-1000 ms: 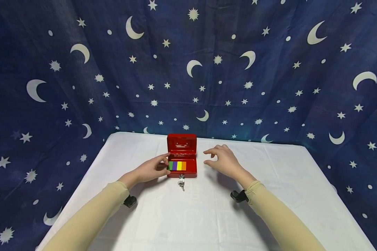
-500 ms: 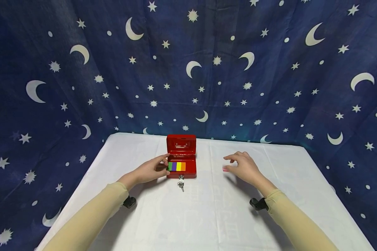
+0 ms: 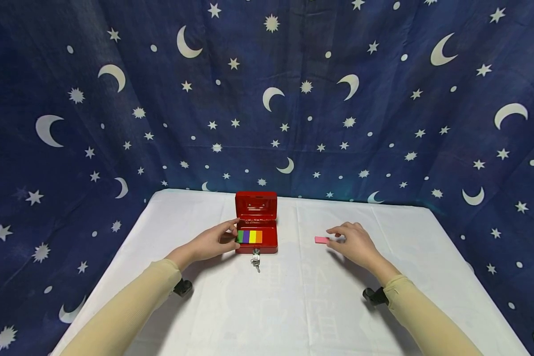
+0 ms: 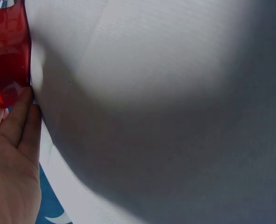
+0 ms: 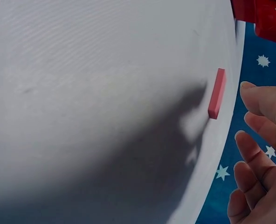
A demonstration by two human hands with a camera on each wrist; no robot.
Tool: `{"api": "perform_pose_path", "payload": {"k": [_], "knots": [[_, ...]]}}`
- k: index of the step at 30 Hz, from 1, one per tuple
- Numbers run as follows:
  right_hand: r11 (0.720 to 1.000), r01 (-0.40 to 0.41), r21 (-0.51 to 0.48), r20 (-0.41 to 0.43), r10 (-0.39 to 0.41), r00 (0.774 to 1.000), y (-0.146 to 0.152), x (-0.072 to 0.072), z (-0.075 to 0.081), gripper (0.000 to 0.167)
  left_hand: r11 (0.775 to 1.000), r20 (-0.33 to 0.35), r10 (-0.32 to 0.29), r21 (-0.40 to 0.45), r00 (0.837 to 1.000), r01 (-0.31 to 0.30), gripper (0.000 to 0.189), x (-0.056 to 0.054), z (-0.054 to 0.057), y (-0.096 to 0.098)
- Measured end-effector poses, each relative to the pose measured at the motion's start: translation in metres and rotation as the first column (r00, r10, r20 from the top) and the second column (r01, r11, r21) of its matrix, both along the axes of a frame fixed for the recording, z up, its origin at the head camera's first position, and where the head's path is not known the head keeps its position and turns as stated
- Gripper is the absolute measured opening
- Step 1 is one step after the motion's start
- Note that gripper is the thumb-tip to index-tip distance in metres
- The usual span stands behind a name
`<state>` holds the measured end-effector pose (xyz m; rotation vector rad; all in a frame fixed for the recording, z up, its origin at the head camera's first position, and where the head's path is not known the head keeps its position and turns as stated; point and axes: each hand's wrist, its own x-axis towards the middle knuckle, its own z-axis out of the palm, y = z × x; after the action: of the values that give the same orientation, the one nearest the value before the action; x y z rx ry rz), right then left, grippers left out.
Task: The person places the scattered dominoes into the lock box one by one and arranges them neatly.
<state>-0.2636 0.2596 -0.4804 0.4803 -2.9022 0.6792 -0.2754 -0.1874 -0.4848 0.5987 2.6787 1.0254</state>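
A red metal cash box (image 3: 256,248) stands on the white-covered table with its lid (image 3: 256,204) raised. Inside it lies a row of coloured blocks (image 3: 252,237), green, purple, yellow and orange. My left hand (image 3: 210,241) rests against the box's left side, thumb near the front corner. In the left wrist view, nearly straight fingers (image 4: 20,114) touch the red wall. A pink block (image 3: 321,240) lies flat on the cloth right of the box. Just beyond its right end hovers my right hand (image 3: 355,243), thumb and fingers apart, holding nothing.
From the box's front lock (image 3: 256,253) hang small keys (image 3: 256,264). White cloth (image 3: 276,306) covers the table. A dark blue curtain (image 3: 231,104) with moons and stars rises behind and at the sides.
My right hand has moved right, away from the box, and drawn back from the pink block, which now lies uncovered on the table. The left hand has stayed at the box.
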Motion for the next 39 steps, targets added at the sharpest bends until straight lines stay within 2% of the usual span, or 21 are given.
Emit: {"api": "perform_pose_path", "payload": {"k": [8,15,22,28,39], "knots": [[0.999,0.010,0.031,0.000,-0.010,1.000,0.003,0.001,-0.007,0.036,0.999,0.027,-0.011,0.043,1.000,0.010,0.028,0.000,0.000,0.000],[0.999,0.019,0.050,0.001,-0.019,1.000,0.008,0.000,-0.015,0.037,1.000,0.025,-0.001,0.022,1.000,0.001,0.028,0.001,0.001,0.001],[0.999,0.030,0.040,0.039,-0.031,0.999,0.013,-0.003,-0.018,0.039,1.000,0.004,-0.004,-0.003,1.000,0.004,0.030,0.001,0.003,0.001],[0.999,0.047,0.023,0.070,-0.049,0.996,0.012,-0.003,-0.020,0.040,1.000,-0.003,-0.019,0.013,1.000,0.019,0.030,0.001,0.002,0.000],[0.997,0.072,-0.015,0.095,-0.071,0.993,0.006,-0.002,-0.019,0.033,1.000,-0.011,-0.019,0.011,1.000,0.019,0.028,0.000,-0.001,-0.002]]}}
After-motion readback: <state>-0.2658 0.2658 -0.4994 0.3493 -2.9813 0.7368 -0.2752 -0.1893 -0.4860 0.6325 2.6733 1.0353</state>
